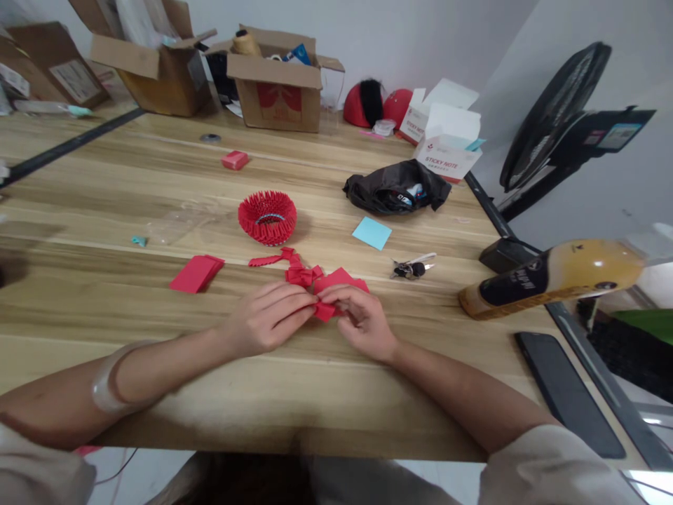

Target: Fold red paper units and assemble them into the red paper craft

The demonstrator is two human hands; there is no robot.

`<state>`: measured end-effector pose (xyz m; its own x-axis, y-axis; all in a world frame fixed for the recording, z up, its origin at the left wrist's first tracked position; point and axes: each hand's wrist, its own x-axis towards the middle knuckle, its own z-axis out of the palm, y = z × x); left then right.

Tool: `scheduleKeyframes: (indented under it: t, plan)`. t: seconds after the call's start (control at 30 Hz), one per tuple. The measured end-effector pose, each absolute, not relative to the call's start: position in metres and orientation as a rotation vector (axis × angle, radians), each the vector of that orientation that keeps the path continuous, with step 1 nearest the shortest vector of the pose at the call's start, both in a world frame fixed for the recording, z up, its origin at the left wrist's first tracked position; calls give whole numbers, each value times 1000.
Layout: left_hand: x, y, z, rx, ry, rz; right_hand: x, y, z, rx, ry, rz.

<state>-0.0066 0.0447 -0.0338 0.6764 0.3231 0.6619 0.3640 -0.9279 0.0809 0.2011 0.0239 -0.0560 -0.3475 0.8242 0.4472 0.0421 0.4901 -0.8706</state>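
Observation:
Between the fingertips of both hands is a small folded piece of red paper [324, 311]. My left hand [270, 315] pinches its left side, and my right hand [365, 319] grips it from the right with curled fingers. Flat red paper sheets [343, 279] lie just beyond my fingers. Several folded red paper pieces [299, 273] are heaped beside them, some joined in a short strip. Farther back stands a round red bowl [268, 219] built from many folded paper pieces. A stack of red paper [197, 273] lies to the left of my left hand.
A blue sticky note [372, 233], keys [411, 268] and a black plastic bag [397, 187] lie to the right. An orange bottle [547, 277] and a phone [570, 393] are near the right edge. Cardboard boxes [278, 98] and sticky note boxes [446, 158] stand at the back.

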Motion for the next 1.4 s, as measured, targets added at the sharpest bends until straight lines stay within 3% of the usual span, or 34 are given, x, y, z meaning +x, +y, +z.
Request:
scheduleKeyframes:
  t: [1.1,1.4]
  plan:
    - [-7,49,-39,-2767,-565,-1069,198,27,-41,-785,-1825,686]
    - [6,37,-21,-3062,-1095,-1473,197,26,-45,-931,-1622,938]
